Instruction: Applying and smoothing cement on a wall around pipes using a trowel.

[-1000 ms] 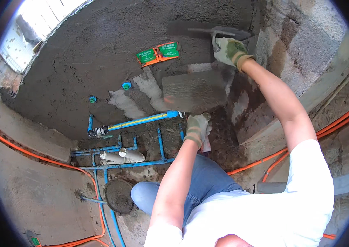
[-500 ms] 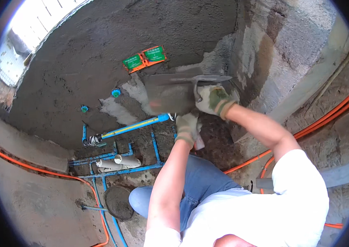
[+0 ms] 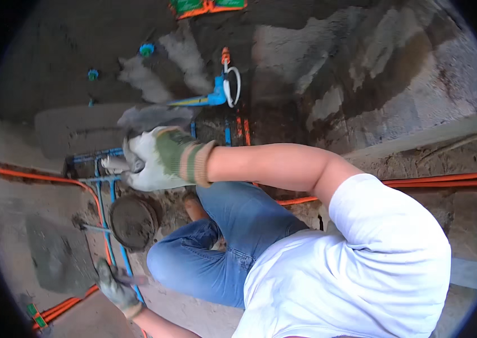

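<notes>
Since the earlier frame, both hands have swung left. The right hand (image 3: 157, 160) has its grip wrapped around the handle of a trowel (image 3: 75, 130), the blurred blade in front of the wall's (image 3: 36, 73) lower left part. The left hand (image 3: 114, 290), grip closed, holds a dark board (image 3: 58, 253) beyond a round mortar bucket (image 3: 133, 223).

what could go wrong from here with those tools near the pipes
The trowel in the right hand passes near the blue pipes and might knock one. The hawk in the left hand is by the orange conduits and could scrape them. A bent knee beside the round mortar container might bump it.
</notes>
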### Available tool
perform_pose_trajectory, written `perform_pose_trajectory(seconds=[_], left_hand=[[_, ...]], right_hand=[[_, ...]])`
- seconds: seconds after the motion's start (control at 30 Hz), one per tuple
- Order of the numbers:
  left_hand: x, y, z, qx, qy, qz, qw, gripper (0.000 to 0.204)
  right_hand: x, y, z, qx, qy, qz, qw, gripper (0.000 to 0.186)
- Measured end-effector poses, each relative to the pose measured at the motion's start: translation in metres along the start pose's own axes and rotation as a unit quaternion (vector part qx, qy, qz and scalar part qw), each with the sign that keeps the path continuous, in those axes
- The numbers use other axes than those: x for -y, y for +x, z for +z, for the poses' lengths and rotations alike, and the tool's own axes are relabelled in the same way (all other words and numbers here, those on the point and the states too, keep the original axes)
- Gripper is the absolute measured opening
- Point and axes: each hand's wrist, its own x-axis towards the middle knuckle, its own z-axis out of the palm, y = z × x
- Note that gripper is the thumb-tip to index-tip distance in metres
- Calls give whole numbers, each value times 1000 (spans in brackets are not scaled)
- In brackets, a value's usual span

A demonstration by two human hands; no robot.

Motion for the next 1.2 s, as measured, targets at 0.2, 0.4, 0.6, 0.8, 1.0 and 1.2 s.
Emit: perform_pose_trajectory(seconds=[0.2,0.4,0.6,0.8,1.0,1.2], left_hand=[[145,-108,-102,-325,-14,-256,910,15],[389,-212,-168,-135,343,-162,915,11],[494,-239,-169,-20,163,-145,976,19],[452,-91,-50,138,424,-141,884,33],[426,-72,-29,25,289,-321,902,33],[441,-90,-27,20,267,-308,913,37]], right_hand=[[-29,24,125,246,-78,27,966,47],[-60,75,224,379,-306,-100,868,38],[-14,143,387,403,-498,-355,681,27],[-10,167,510,437,-634,-510,383,17],[2,95,508,531,-535,-553,355,18],[72,74,454,561,-522,-527,367,16]])
